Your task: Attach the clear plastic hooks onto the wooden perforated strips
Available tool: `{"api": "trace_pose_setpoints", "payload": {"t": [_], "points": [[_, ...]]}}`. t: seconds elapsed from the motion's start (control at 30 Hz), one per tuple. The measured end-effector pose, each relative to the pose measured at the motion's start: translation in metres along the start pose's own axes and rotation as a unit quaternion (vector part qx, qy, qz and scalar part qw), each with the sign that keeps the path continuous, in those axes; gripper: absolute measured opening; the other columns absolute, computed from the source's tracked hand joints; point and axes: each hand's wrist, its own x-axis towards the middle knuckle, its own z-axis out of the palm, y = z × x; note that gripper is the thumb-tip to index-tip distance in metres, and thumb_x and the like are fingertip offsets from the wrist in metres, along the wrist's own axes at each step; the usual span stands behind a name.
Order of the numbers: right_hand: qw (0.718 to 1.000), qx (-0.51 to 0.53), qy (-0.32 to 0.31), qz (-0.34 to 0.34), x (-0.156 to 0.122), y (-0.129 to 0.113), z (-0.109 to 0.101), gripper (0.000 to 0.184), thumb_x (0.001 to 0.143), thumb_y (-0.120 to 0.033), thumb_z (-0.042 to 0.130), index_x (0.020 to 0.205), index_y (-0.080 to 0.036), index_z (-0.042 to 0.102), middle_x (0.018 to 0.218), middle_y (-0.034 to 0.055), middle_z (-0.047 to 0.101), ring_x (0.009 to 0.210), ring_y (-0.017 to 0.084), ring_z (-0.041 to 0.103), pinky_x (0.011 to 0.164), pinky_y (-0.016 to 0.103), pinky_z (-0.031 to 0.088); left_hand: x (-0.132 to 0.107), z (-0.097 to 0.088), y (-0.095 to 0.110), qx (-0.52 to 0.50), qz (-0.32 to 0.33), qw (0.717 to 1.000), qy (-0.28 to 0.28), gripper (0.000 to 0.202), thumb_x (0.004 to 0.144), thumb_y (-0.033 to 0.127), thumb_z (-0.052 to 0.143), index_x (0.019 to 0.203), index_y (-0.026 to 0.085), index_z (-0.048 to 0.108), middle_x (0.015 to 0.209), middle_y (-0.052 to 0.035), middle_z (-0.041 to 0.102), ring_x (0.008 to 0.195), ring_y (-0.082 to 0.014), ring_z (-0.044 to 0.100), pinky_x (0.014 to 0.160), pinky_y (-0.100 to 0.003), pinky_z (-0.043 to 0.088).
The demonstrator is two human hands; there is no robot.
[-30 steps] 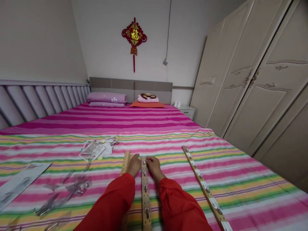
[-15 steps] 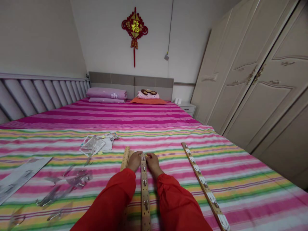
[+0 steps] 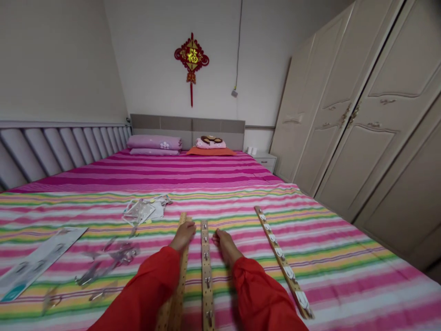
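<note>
A narrow wooden strip (image 3: pixel 206 264) with holes and several small metal hooks lies lengthwise on the striped sheet, between my hands. My left hand (image 3: pixel 183 236) is just left of its far end, over two more wooden strips (image 3: pixel 179 280) lying side by side; whether it touches them I cannot tell. Its fingers are loosely bent, with nothing seen in them. To the right of the hooked strip, my right hand (image 3: pixel 225 243) is apart from it, fingers loosely curled and nothing visible between them. A fourth strip (image 3: pixel 280 257), with hooks and white loops along it, lies farther right.
Clear plastic packets with metal hooks (image 3: pixel 117 257) are scattered on the left. Beyond them is a pile of packaging (image 3: pixel 146 209). A long flat package (image 3: pixel 43 257) lies at the far left. Pillows (image 3: pixel 155 143) rest by the headboard; a wardrobe (image 3: pixel 344 138) stands at the right.
Both hands have come off the far end of the middle strip and moved apart, the left one towards the left-hand strips. The view has tilted up and shifted slightly.
</note>
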Motion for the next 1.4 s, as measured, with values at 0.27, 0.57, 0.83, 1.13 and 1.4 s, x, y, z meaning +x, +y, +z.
{"api": "trace_pose_setpoints", "payload": {"t": [0.27, 0.57, 0.83, 1.13, 1.4], "points": [[0.996, 0.066, -0.017, 0.048, -0.111, 0.003, -0.041, 0.035, 0.057, -0.044, 0.075, 0.068, -0.014, 0.062, 0.061, 0.0017, 0.063, 0.047, 0.01, 0.057, 0.044, 0.02, 0.041, -0.115, -0.071, -0.038, -0.018, 0.069, 0.995, 0.076, 0.039, 0.063, 0.049, 0.064, 0.084, 0.016, 0.067, 0.085, -0.0063, 0.071, 0.081, -0.0215, 0.064, 0.073, -0.031, 0.051], [0.998, 0.044, -0.013, 0.038, -0.25, 0.06, -0.082, 0.046, 0.061, -0.057, 0.073, 0.068, -0.013, 0.064, 0.052, -0.0003, 0.061, 0.033, 0.005, 0.045, 0.034, 0.016, 0.029, -0.165, -0.082, -0.089, 0.048, 0.104, 0.964, 0.239, 0.037, 0.066, 0.049, 0.058, 0.082, 0.017, 0.065, 0.079, -0.0061, 0.069, 0.072, -0.0188, 0.062, 0.065, -0.029, 0.051], [0.981, 0.111, -0.09, 0.135, -0.288, 0.07, -0.065, 0.039, 0.059, -0.036, 0.083, 0.086, -0.011, 0.069, 0.065, 0.0063, 0.07, 0.053, 0.013, 0.064, 0.047, 0.018, 0.045, -0.165, -0.075, -0.091, 0.133, 0.129, 0.95, 0.25, 0.034, 0.068, 0.044, 0.052, 0.081, 0.017, 0.066, 0.065, -0.0014, 0.061, 0.054, -0.0131, 0.05, 0.054, -0.025, 0.046], [0.97, 0.195, -0.081, 0.123, -0.279, 0.079, -0.062, 0.034, 0.059, -0.035, 0.083, 0.079, -0.011, 0.071, 0.076, 0.0079, 0.072, 0.051, 0.012, 0.063, 0.045, 0.02, 0.046, -0.164, -0.078, -0.094, 0.151, 0.108, 0.953, 0.241, 0.036, 0.066, 0.047, 0.051, 0.082, 0.017, 0.066, 0.066, -0.0015, 0.061, 0.056, -0.0147, 0.051, 0.056, -0.026, 0.047], [0.971, 0.22, -0.047, 0.081, -0.27, 0.048, -0.095, 0.032, 0.06, -0.03, 0.082, 0.083, -0.009, 0.071, 0.077, 0.0113, 0.073, 0.055, 0.012, 0.063, 0.052, 0.02, 0.047, -0.161, -0.079, -0.097, 0.166, 0.092, 0.953, 0.238, 0.037, 0.064, 0.048, 0.051, 0.082, 0.019, 0.066, 0.066, -0.0012, 0.061, 0.056, -0.0153, 0.053, 0.056, -0.026, 0.047]]}}
